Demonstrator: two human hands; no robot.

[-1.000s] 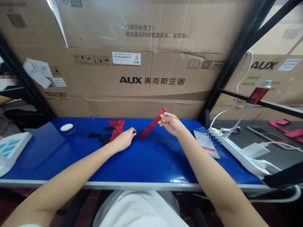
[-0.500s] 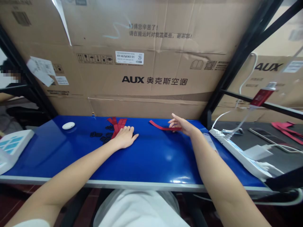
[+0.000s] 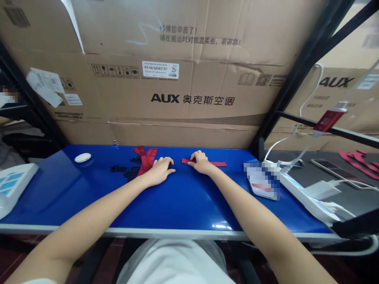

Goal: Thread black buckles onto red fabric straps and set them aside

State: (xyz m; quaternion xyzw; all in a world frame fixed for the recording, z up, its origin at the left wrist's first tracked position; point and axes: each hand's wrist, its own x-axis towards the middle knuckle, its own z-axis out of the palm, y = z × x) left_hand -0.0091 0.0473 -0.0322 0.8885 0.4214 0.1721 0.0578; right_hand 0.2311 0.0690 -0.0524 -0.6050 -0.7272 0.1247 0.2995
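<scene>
A short red webbing strap (image 3: 218,163) lies flat on the blue tabletop. My right hand (image 3: 200,161) is over its left part, thumb and fingers bent down onto the strap. To the left, my left hand (image 3: 160,171) rests on the table with its thumb apart from the curved fingers, and no object shows in it. Just beyond and left of that hand is a small pile of red straps (image 3: 146,159), partly covered by it. Several black plastic buckles (image 3: 132,172) lie beside the pile.
A pixelated phone (image 3: 262,180) lies right of my right forearm, near a white power strip (image 3: 304,193) with cables. On the left are a white round disc (image 3: 83,157) and a white device (image 3: 17,185). A large cardboard box (image 3: 192,130) stands behind the table.
My right hand has moved left and down onto the red strap, which now lies straight. The left hand's fingers are more bent. The phone on the right is uncovered.
</scene>
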